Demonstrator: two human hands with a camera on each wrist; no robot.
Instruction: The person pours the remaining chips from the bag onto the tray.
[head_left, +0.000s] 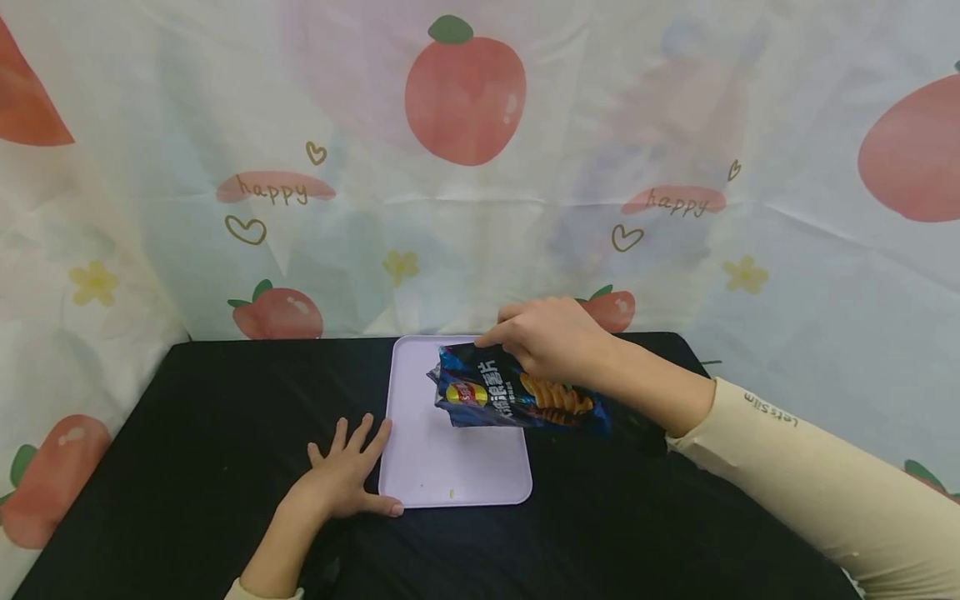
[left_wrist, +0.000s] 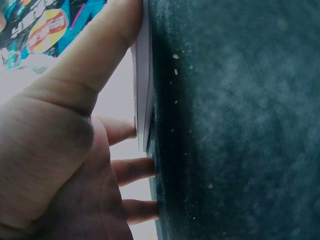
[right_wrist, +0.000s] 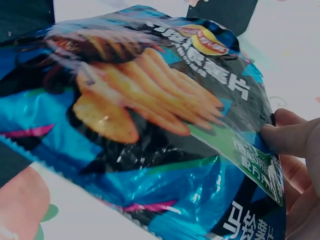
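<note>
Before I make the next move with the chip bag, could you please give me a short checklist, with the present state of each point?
1. Right hand gripping the chip bag: ok, the fingers pinch it at an edge.
2. Bag's logo end over the tray: ok, it appears so; the other end extends past the tray's right side.
3. Left hand at the tray: ok, thumb and index finger touch its edge.
4. Tray lying on the black cloth: ok.
5. Tray free of crumbs: not ok, a small crumb lies close to the near edge.
6. Bag's left end open: cannot tell.
</note>
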